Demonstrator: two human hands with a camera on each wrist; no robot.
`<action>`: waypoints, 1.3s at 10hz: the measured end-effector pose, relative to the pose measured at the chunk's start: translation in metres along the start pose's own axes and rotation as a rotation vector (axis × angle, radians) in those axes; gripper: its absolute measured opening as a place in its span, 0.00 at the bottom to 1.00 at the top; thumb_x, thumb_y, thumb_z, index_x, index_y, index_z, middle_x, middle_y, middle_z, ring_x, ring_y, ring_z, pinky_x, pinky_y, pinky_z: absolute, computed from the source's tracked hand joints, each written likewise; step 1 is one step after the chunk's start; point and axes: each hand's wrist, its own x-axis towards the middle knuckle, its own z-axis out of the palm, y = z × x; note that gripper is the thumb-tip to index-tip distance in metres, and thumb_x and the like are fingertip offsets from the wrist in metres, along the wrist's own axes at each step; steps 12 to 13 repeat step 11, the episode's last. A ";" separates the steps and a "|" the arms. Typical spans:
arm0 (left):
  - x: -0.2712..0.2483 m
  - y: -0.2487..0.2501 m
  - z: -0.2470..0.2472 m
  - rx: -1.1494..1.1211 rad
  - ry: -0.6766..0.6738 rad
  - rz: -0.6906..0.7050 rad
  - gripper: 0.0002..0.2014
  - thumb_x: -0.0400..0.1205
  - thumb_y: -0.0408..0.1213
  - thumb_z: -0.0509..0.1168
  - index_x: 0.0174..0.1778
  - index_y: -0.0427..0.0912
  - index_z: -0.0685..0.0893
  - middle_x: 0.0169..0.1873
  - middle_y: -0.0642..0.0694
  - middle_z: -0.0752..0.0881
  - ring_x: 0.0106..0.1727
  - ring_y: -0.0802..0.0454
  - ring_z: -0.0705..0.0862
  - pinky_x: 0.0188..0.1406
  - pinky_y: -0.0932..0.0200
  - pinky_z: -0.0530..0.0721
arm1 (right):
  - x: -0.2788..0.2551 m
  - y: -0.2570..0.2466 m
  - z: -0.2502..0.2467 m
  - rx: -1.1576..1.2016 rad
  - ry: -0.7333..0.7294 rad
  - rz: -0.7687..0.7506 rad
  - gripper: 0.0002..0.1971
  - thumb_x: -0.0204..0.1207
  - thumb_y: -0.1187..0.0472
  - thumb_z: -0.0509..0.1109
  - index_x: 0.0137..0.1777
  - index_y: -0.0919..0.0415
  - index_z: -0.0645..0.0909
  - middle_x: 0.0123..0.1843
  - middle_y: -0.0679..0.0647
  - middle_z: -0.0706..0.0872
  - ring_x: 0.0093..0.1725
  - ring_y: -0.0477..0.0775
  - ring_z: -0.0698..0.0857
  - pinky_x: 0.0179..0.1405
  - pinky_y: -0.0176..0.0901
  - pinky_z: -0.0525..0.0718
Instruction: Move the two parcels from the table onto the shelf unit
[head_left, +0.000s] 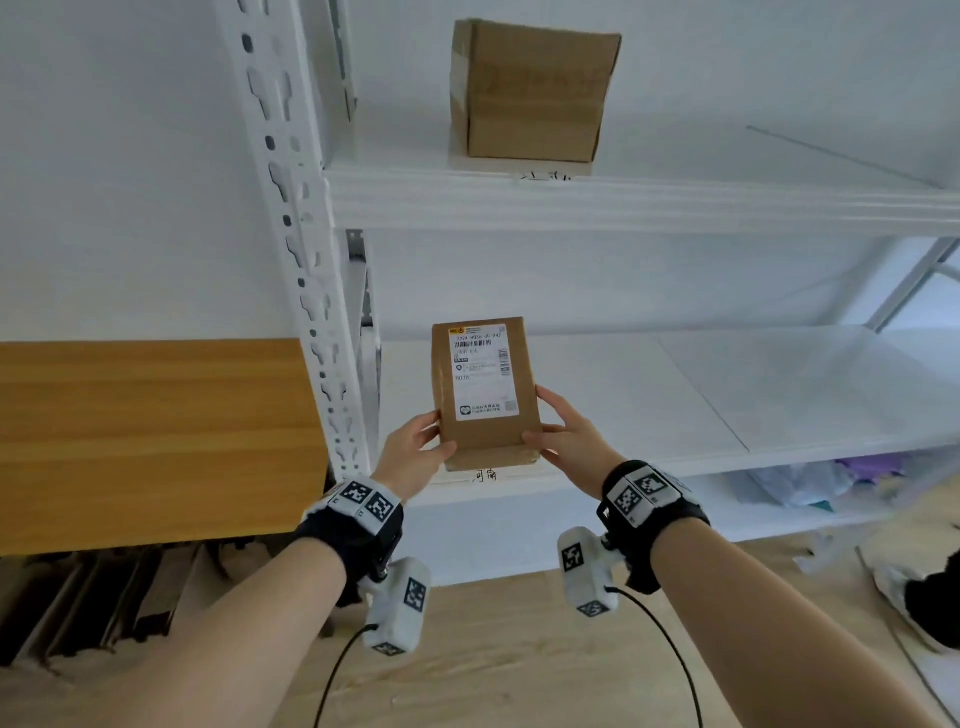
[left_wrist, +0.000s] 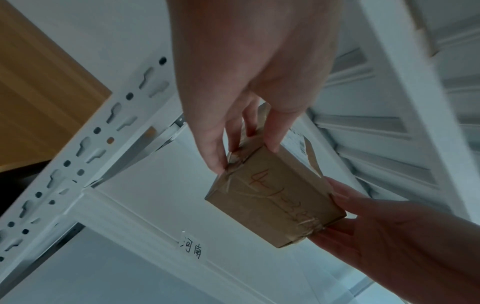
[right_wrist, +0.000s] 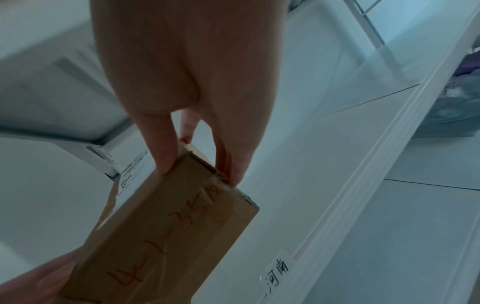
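One brown cardboard box (head_left: 535, 91) already sits on the upper shelf of the white metal shelf unit (head_left: 623, 208). The second — a flat brown parcel with a white shipping label (head_left: 485, 387) — is held at both near corners, left hand (head_left: 415, 452) and right hand (head_left: 566, 434) each in a pinching grip, over the front lip of the middle shelf; whether it rests there yet is unclear. Right of this parcel the shelf board lies bare — the slotted white upright (head_left: 317, 291) stands near on its left.

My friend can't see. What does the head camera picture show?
Two hands, left hand and right hand, hold a small brown parcel over a white shelf. Another brown box sits on the shelf above.
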 end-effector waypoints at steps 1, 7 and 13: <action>0.044 -0.007 0.006 -0.030 0.007 -0.064 0.28 0.79 0.23 0.65 0.76 0.36 0.70 0.73 0.38 0.77 0.75 0.43 0.74 0.63 0.54 0.75 | 0.045 0.003 -0.009 0.000 -0.014 0.043 0.35 0.75 0.77 0.65 0.78 0.48 0.65 0.57 0.65 0.85 0.60 0.60 0.83 0.69 0.52 0.77; 0.158 -0.045 0.026 0.091 0.039 -0.244 0.25 0.83 0.25 0.61 0.77 0.34 0.68 0.71 0.34 0.79 0.71 0.39 0.78 0.70 0.51 0.73 | 0.184 0.057 -0.029 -0.063 -0.053 0.270 0.34 0.75 0.74 0.68 0.79 0.51 0.66 0.68 0.63 0.82 0.68 0.65 0.81 0.72 0.58 0.77; 0.137 -0.055 0.021 0.293 -0.001 -0.185 0.27 0.83 0.35 0.62 0.79 0.40 0.65 0.77 0.37 0.72 0.79 0.45 0.69 0.75 0.51 0.70 | 0.173 0.071 -0.033 -0.301 -0.021 0.270 0.36 0.74 0.65 0.71 0.81 0.53 0.61 0.76 0.64 0.74 0.76 0.58 0.72 0.74 0.54 0.72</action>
